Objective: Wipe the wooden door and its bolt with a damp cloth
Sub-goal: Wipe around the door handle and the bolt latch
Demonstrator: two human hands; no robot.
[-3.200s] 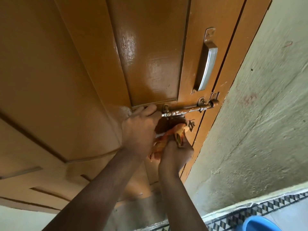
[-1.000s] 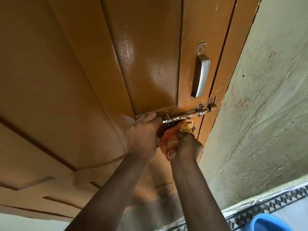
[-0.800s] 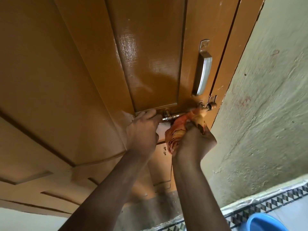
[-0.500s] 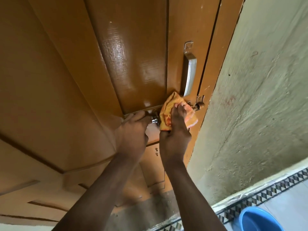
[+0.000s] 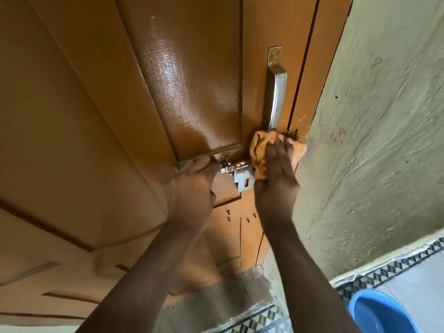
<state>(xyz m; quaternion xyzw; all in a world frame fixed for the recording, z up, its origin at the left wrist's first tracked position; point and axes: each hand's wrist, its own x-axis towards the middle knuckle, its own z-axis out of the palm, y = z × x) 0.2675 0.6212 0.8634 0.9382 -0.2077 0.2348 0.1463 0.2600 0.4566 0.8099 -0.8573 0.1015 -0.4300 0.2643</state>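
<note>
Right hand (image 5: pixel 276 179) slid cloth (image 5: pixel 258 150) rightward along horizontal bolt (image 5: pixel 236 167), fingers flat; left hand (image 5: pixel 192 186) clenched, contents unclear.

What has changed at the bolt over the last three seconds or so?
The right hand carried the orange cloth from below the bolt up and over its frame end, fingers now flat on it at the foot of the door handle. The hasp plate now shows. The left hand stayed at the bolt's inner end; the door stayed put.
</note>
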